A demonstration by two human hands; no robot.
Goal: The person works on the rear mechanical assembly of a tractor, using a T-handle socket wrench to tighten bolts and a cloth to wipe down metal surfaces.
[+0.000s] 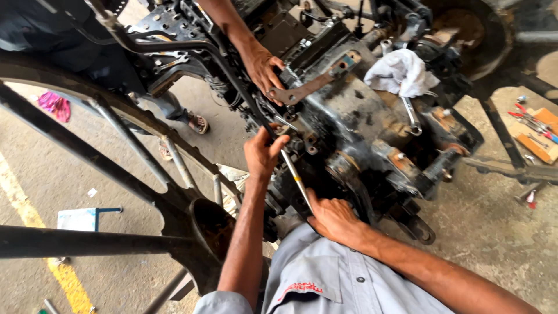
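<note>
My left hand [263, 156] pinches the upper end of a thin silver rod-like tool [295, 177] against the side of a greasy black machine housing [354, 116]. The lower end of that tool is in my right hand [332, 218], which rests by a round opening in the housing. Another person's hand [261, 67] reaches in from the top and presses on a flat rusty metal lever [302, 90] on the housing. My grey shirt fills the bottom of the view.
A white rag [401, 71] and a spanner [411, 115] lie on the housing. Hand tools [532, 123] sit on cardboard at the right. A large black spoked wheel frame [145, 174] stands left. A sandalled foot [197, 122] and a pink cloth [55, 106] are on the concrete floor.
</note>
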